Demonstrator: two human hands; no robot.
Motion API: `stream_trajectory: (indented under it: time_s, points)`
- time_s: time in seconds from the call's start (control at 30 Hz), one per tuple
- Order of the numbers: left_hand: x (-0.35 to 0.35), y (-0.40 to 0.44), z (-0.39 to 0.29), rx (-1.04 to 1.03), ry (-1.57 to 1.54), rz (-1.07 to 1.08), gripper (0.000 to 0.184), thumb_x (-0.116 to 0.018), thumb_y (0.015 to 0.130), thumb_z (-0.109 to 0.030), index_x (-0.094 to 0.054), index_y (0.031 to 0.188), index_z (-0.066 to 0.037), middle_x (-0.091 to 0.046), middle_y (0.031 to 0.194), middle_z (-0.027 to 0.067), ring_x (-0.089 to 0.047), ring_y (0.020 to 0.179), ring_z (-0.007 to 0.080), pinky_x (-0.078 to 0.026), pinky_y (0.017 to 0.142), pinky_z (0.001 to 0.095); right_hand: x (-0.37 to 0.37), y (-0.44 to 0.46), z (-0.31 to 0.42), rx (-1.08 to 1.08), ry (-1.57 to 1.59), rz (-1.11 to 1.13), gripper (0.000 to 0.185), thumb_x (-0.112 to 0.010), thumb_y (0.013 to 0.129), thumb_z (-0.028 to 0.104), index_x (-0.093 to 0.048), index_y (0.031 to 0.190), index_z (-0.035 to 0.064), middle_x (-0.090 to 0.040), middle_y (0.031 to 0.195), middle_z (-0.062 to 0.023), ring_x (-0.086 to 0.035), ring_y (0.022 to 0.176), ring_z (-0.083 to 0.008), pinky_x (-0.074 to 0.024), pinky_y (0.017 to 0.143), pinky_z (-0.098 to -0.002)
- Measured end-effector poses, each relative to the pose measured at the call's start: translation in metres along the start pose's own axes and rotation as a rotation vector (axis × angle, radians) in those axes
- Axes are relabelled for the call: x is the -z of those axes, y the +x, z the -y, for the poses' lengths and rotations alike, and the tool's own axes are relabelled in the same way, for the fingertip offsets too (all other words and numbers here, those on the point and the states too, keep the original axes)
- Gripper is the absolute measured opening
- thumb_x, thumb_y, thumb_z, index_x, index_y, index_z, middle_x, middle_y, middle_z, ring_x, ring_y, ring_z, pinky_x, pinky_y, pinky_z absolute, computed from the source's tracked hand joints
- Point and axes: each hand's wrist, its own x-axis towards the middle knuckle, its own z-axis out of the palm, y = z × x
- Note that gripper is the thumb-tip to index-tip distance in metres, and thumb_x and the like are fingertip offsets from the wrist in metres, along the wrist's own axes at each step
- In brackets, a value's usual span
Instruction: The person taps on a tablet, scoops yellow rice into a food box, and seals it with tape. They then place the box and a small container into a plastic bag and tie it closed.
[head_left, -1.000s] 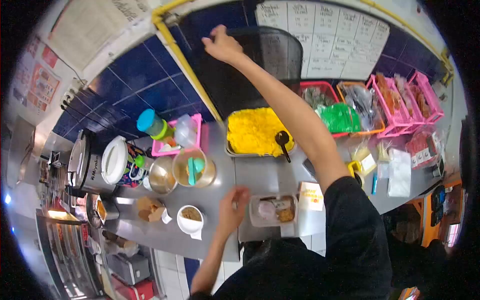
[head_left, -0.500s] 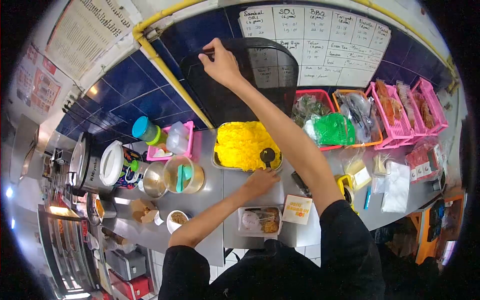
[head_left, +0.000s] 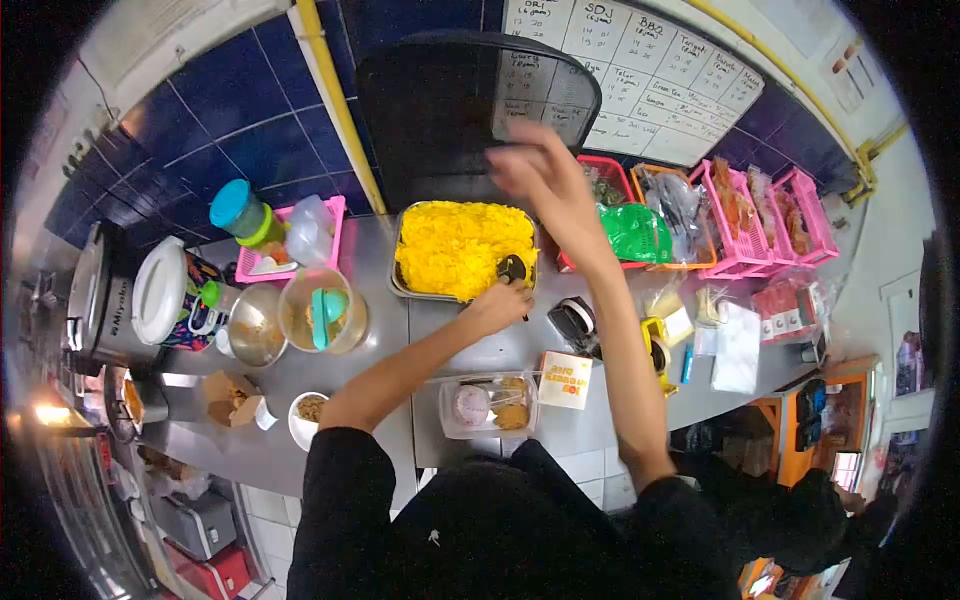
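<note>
A metal tray (head_left: 396, 281) holds a heap of yellow rice (head_left: 465, 245). The black ladle (head_left: 512, 268) lies at its right front corner, and my left hand (head_left: 495, 308) is closed on the handle. My right hand (head_left: 545, 185) is raised behind the tray, blurred, its fingers apart and holding nothing. Behind it the dark mesh cover (head_left: 430, 120) stands upright against the tiled wall. Nearer to me, a clear plastic container (head_left: 447, 408) holds a round pinkish-white portion and brown food pieces, with a small printed box (head_left: 565, 380) at its right.
Left of the tray are a clear tub (head_left: 355, 325), a steel bowl (head_left: 256, 330), a white cup (head_left: 302, 432) and a lidded pot (head_left: 160, 290). To the right stand pink baskets (head_left: 740, 240), a green bag (head_left: 635, 235) and a yellow tape dispenser (head_left: 656, 350). Another person is at the lower right.
My right hand has come away from the cover's top edge, moving right and down. My left hand has reached the ladle and closed on its handle. The camera view has shifted.
</note>
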Motion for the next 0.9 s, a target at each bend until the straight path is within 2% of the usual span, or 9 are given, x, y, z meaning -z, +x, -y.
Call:
stream_trajectory:
  time_s: [0.07,0.27,0.4,0.47,0.57,0.63,0.7,0.8,0.9]
  points:
    - [0.029,-0.004,0.01,-0.005,0.004,-0.083,0.017,-0.059,0.08,-0.018,-0.068,0.094,-0.013,-0.062,0.102,0.0029,-0.059,0.102,0.0205,-0.049,0.077,0.0348,0.014,-0.076,-0.012,-0.13,-0.053,-0.266,0.022,-0.056,0.1,0.014,-0.06,0.116,-0.0016,-0.067,0.103,-0.0068,-0.062,0.091,-0.0126,-0.0507,0.081,-0.0261]
    - [0.042,0.007,0.075,0.079,-0.205,-0.351,0.017,-0.061,0.087,-0.018,-0.063,0.101,-0.008,-0.062,0.114,0.0088,-0.059,0.107,0.0295,-0.05,0.091,0.0407,0.02,-0.221,-0.096,-0.596,0.0,-0.681,0.026,-0.056,0.101,0.025,-0.063,0.105,0.0006,-0.068,0.093,-0.0061,-0.062,0.082,-0.0111,-0.0523,0.076,-0.028]
    - [0.046,0.029,0.093,0.208,-0.371,-0.242,0.021,-0.056,0.094,-0.022,-0.061,0.107,-0.006,-0.063,0.105,0.0156,-0.063,0.1,0.0347,-0.052,0.087,0.0443,0.024,-0.213,-0.135,-0.693,0.211,-0.624,0.036,-0.054,0.101,0.033,-0.058,0.117,0.0006,-0.064,0.108,-0.0126,-0.063,0.09,-0.0181,-0.0553,0.078,-0.0342]
    - [0.043,0.042,0.092,0.206,-0.4,-0.315,0.022,-0.055,0.095,-0.022,-0.059,0.107,-0.004,-0.064,0.105,0.0188,-0.063,0.098,0.0369,-0.052,0.085,0.0464,0.02,-0.196,-0.151,-0.886,0.455,-0.659,0.056,-0.052,0.1,0.038,-0.041,0.14,0.0019,-0.05,0.133,-0.0242,-0.06,0.109,-0.0325,-0.0553,0.086,-0.0452]
    - [0.038,0.056,0.08,0.199,-0.408,-0.263,0.022,-0.054,0.096,-0.019,-0.058,0.111,-0.003,-0.065,0.106,0.0196,-0.065,0.099,0.0373,-0.054,0.083,0.0462,0.012,-0.168,-0.172,-1.075,0.77,-0.71,0.064,-0.04,0.102,0.042,-0.026,0.148,0.0006,-0.034,0.145,-0.0311,-0.056,0.114,-0.0456,-0.0497,0.096,-0.057]
    - [0.038,0.059,0.069,0.203,-0.303,-0.03,0.025,-0.056,0.091,-0.013,-0.058,0.114,-0.004,-0.065,0.107,0.0188,-0.065,0.099,0.0365,-0.055,0.083,0.0453,0.006,-0.154,-0.194,-1.031,0.841,-0.672,0.067,-0.036,0.102,0.046,-0.023,0.148,-0.0014,-0.035,0.144,-0.0334,-0.053,0.118,-0.0476,-0.0466,0.099,-0.0589]
    - [0.025,0.055,0.064,0.152,-0.262,-0.048,0.035,-0.06,0.083,-0.006,-0.056,0.117,-0.005,-0.065,0.103,0.0172,-0.066,0.094,0.0362,-0.057,0.077,0.0451,0.005,-0.15,-0.203,-1.005,0.927,-0.641,0.071,-0.032,0.102,0.049,-0.021,0.148,-0.0034,-0.036,0.143,-0.0356,-0.05,0.122,-0.0496,-0.0434,0.101,-0.0607]
    - [0.018,0.047,0.057,0.042,-0.209,-0.031,0.037,-0.061,0.081,-0.007,-0.057,0.118,-0.006,-0.065,0.103,0.0152,-0.066,0.095,0.0349,-0.058,0.076,0.0439,0.007,-0.145,-0.213,-0.95,1.014,-0.556,0.083,-0.027,0.098,0.061,-0.018,0.152,-0.0021,-0.035,0.144,-0.0361,-0.034,0.134,-0.0526,-0.02,0.113,-0.0642]
    - [0.014,0.039,0.052,-0.029,-0.197,0.013,0.039,-0.062,0.08,-0.008,-0.057,0.119,-0.008,-0.065,0.105,0.0133,-0.067,0.097,0.033,-0.057,0.075,0.0429,0.014,-0.146,-0.213,-1.02,0.985,-0.518,0.085,-0.026,0.097,0.063,-0.024,0.15,-0.0032,-0.037,0.142,-0.037,-0.034,0.133,-0.0529,-0.0196,0.112,-0.0649]
